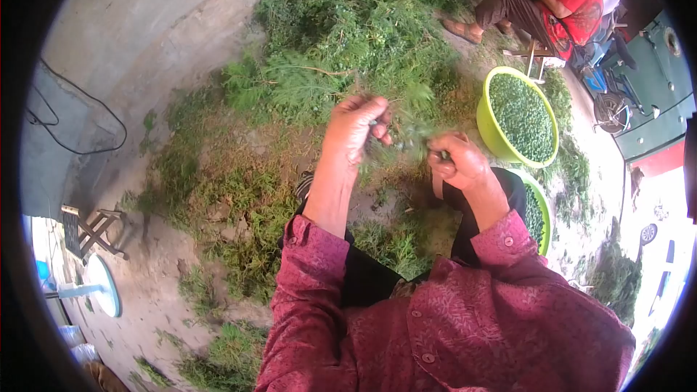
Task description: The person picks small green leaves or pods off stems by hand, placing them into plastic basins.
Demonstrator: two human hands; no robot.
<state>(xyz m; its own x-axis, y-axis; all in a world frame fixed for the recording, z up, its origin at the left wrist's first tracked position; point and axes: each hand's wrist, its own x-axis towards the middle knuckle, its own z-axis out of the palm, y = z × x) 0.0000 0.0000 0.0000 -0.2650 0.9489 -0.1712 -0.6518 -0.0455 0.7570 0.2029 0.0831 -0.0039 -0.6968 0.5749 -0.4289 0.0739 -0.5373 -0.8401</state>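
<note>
My left hand (356,125) is closed, its thumb and fingers pinching a thin leafy sprig (412,135). The sprig is smeared by motion and spans the gap between my hands. My right hand (461,161) is curled into a loose fist at the sprig's other side, with bits of green at its fingers. Just beyond my hands rises a big heap of green leafy branches (348,25). To the right of my right hand stands a yellow-green basin (488,127) filled with small green pieces. A second green basin (546,226) of similar pieces is partly hidden by my right arm.
A person in a red shirt (577,18) sits at the upper right, holding greenery. Loose stems (247,207) litter the floor around my legs. At left are a small wooden stool (98,232), a pale round-topped object (104,287) and a black cable (91,151).
</note>
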